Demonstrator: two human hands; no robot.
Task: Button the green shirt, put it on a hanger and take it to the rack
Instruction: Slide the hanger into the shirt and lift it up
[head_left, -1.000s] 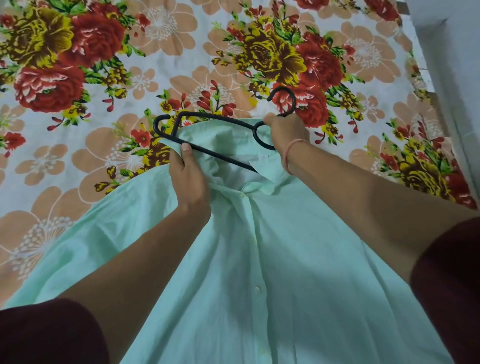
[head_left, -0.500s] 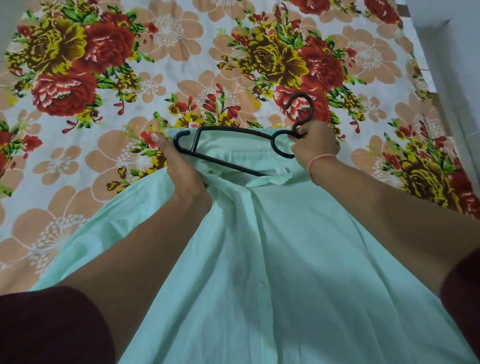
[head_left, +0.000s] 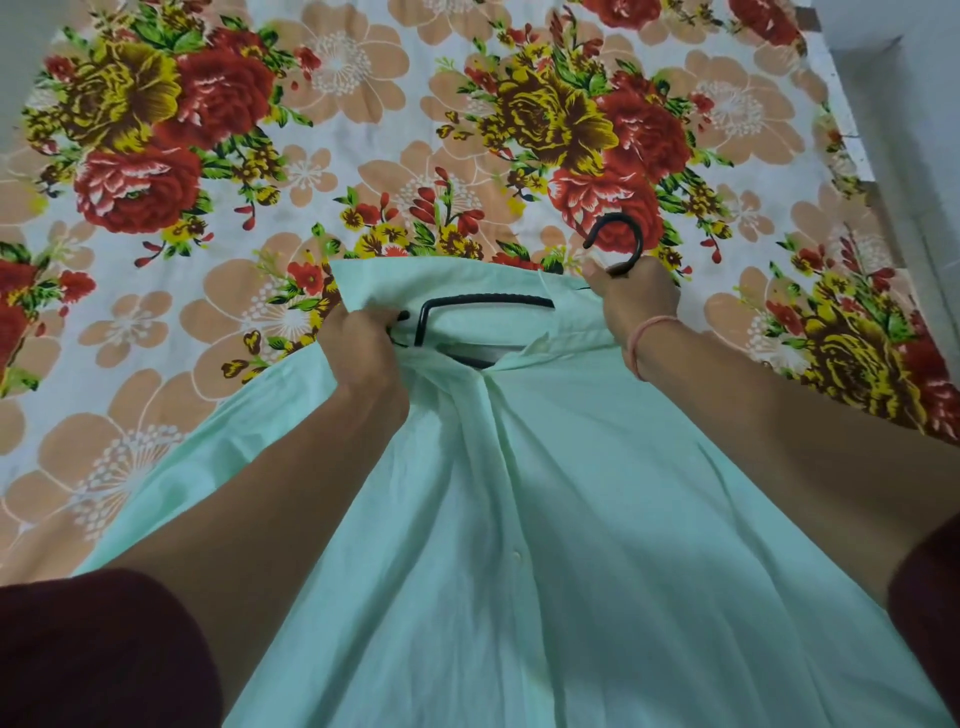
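The pale green shirt (head_left: 519, 519) lies buttoned, front up, on the floral bedsheet, its collar pointing away from me. A black hanger (head_left: 483, 302) sits inside the neck opening; only its bar and its hook (head_left: 621, 236) show. My left hand (head_left: 358, 358) grips the shirt's left shoulder cloth by the collar, over the hanger's left end. My right hand (head_left: 636, 299) grips the hanger at the base of the hook, at the collar's right side.
The floral bedsheet (head_left: 363, 156) covers the bed around and beyond the shirt. A pale wall and ledge (head_left: 909, 130) run along the bed's right edge. My dark red sleeves (head_left: 93, 649) fill the lower corners.
The hanger has slid to the right and deeper into the collar, so its left arm is now covered by cloth. My left hand now bunches the shoulder fabric.
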